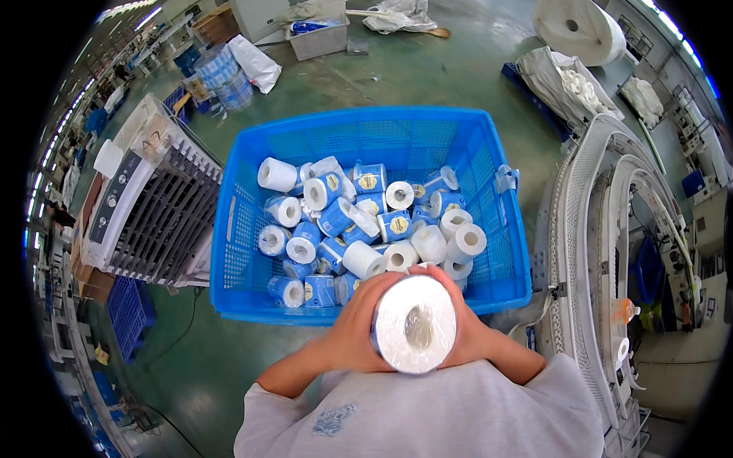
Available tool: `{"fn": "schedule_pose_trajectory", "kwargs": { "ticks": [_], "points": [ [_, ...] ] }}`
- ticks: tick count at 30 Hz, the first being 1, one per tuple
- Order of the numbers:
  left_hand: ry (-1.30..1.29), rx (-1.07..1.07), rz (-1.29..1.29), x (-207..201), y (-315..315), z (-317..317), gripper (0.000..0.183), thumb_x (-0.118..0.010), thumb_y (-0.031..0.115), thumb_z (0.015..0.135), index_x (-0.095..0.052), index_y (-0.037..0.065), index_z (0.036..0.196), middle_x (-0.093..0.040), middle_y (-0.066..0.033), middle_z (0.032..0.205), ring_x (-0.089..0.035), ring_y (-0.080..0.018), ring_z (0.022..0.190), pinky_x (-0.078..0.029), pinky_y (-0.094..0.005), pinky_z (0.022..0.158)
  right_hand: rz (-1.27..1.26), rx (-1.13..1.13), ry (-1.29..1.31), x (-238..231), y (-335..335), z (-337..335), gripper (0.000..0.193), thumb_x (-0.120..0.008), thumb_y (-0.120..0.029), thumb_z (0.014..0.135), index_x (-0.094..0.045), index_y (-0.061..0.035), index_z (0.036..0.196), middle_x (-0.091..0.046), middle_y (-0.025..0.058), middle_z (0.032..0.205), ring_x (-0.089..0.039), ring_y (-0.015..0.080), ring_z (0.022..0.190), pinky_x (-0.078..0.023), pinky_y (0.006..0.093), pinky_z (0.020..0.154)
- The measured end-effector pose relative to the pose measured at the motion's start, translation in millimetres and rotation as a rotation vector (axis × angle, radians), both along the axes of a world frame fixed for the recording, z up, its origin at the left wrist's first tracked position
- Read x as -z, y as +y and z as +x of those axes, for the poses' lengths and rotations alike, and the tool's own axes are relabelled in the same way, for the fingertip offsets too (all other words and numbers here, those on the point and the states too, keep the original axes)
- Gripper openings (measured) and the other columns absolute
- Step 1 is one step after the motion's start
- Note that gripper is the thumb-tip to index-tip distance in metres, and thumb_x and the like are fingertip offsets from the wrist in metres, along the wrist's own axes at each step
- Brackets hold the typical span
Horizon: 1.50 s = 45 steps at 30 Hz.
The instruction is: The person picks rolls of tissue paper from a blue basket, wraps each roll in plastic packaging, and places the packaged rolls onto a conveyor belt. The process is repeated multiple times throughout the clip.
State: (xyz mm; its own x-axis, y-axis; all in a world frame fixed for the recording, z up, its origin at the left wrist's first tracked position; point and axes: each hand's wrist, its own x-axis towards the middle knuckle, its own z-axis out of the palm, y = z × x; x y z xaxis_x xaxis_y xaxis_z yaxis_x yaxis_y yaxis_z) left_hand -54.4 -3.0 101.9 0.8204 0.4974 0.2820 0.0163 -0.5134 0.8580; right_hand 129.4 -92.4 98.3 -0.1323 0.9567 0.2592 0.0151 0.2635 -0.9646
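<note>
A toilet paper roll (393, 336) in clear film is held up close to my chest, its round end and hollow core facing up at me. My left hand (359, 324) wraps its left side, and my right hand (467, 332) grips the right side; the fingertips come near each other at the far side. Just beyond my hands stands a large blue plastic basket (366, 114) with mesh walls. Many rolls lie jumbled in it, some in blue printed wrap like this wrapped roll (396, 226), others plain white like this bare roll (276, 175).
An air cooler (153, 206) with dark louvres stands left of the basket. To the right curves a conveyor (576, 252) with metal rails. A blue pallet (130, 314) lies on the green floor. Farther off are a grey bin (319, 42), a huge paper reel (584, 30) and a white sack (565, 84).
</note>
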Motion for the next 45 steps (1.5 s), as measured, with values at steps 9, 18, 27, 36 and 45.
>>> {"fn": "schedule_pose_trajectory", "kwargs": {
  "ticks": [9,18,27,36,45],
  "points": [
    [-0.238,-0.046,0.127,4,-21,0,0.080,-0.082,0.015,0.054,-0.040,-0.003,0.120,-0.049,-0.0222,0.117,-0.052,-0.0370,0.104,-0.042,-0.0415,0.088,0.241,0.146,-0.162,-9,-21,-3,0.090,-0.086,-0.016,0.050,-0.037,-0.0041,0.125,-0.044,0.0166,0.124,-0.046,0.0322,0.114,-0.038,0.0413,0.094],
    [-0.117,-0.047,-0.405,28,-15,6,0.123,-0.088,0.035,0.048,-0.012,0.001,0.138,-0.021,-0.0204,0.142,-0.024,-0.0337,0.131,-0.020,-0.0411,0.106,-0.165,0.198,-0.028,-1,-9,11,0.093,-0.085,-0.016,0.055,-0.033,-0.0022,0.130,-0.045,0.0153,0.125,-0.044,0.0303,0.117,-0.036,0.0396,0.097],
    [0.075,0.070,0.755,50,35,18,0.098,-0.085,0.030,0.051,-0.030,0.011,0.130,-0.015,-0.0261,0.142,-0.019,-0.0414,0.131,-0.017,-0.0472,0.107,-1.072,-0.230,0.733,71,48,47,0.081,-0.039,-0.071,0.079,-0.030,-0.0160,0.137,-0.037,0.0096,0.137,-0.036,0.0233,0.126,-0.032,0.0432,0.101],
    [-0.177,0.007,-0.346,40,1,22,0.132,-0.090,0.020,0.044,0.000,0.006,0.140,-0.024,-0.0167,0.139,-0.031,-0.0282,0.128,-0.029,-0.0416,0.103,-0.084,-0.076,0.054,22,11,37,0.122,-0.080,-0.050,0.053,-0.009,-0.0047,0.140,-0.021,0.0140,0.142,-0.028,0.0260,0.130,-0.027,0.0378,0.105],
    [-0.231,0.061,-0.278,12,-17,19,0.106,-0.089,0.016,0.042,-0.030,0.005,0.129,-0.038,-0.0180,0.129,-0.041,-0.0285,0.119,-0.035,-0.0398,0.098,0.183,0.119,-0.097,1,-14,18,0.099,-0.087,-0.026,0.047,-0.033,-0.0051,0.128,-0.041,0.0158,0.126,-0.043,0.0307,0.117,-0.035,0.0392,0.097]
  ]
}}
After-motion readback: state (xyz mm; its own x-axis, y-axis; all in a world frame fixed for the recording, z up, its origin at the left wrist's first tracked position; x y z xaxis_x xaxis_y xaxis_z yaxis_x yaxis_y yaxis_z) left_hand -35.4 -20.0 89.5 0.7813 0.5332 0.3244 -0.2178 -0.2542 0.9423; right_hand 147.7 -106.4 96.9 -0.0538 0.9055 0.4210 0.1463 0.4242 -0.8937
